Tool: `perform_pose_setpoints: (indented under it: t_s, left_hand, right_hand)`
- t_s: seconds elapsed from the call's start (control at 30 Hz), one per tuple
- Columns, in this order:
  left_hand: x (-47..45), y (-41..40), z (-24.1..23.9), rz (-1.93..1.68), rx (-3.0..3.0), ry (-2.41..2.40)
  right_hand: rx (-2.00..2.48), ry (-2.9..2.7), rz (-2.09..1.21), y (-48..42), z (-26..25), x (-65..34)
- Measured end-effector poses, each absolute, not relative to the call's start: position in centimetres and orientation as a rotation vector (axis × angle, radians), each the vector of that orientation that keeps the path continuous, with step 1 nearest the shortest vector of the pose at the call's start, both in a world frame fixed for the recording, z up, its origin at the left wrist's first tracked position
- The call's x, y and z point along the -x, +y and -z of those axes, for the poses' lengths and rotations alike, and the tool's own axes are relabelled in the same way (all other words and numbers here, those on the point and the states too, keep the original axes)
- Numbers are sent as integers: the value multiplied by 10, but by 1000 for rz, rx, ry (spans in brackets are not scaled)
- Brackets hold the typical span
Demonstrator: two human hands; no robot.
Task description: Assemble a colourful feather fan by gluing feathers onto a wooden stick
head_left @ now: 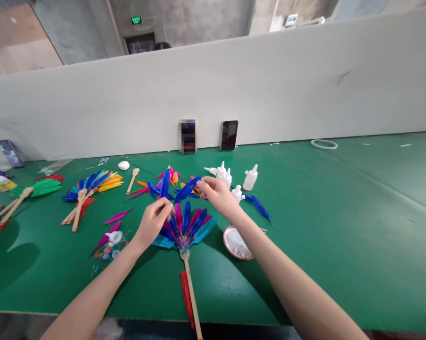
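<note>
My right hand [218, 194] pinches a blue feather [187, 190] by one end, and the feather slants down to the left. My left hand [154, 222] is closed just left of it, and another blue feather [165, 183] rises upright from its fingers. Below both hands lies a feather fan [187, 219] of blue, magenta and turquoise feathers. Its pale wooden handle [192, 297] points toward me, with a red strip [186, 295] alongside. Loose blue, magenta and orange feathers [173, 175] lie behind the hands.
White glue bottles [250, 178] stand behind my right hand, near a shallow bowl [232, 243]. More feather fans [92, 185] lie left on the green table [322, 236]. Magenta feathers [113, 225] and small bits lie left of my arm. Phones [229, 135] lean on the white partition [280, 89].
</note>
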State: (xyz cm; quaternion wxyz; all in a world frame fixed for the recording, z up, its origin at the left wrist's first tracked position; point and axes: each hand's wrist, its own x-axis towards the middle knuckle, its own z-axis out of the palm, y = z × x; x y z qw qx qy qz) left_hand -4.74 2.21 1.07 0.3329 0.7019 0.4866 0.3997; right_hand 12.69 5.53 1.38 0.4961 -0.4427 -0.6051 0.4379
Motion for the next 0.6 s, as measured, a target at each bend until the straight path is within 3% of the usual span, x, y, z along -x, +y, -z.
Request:
perform_pose_setpoints:
  t_s: [0.6]
  left_hand:
    - [46, 22, -12, -1023, -1842, 1272]
  right_hand:
    - [1152, -1554, -940, 55, -9, -124]
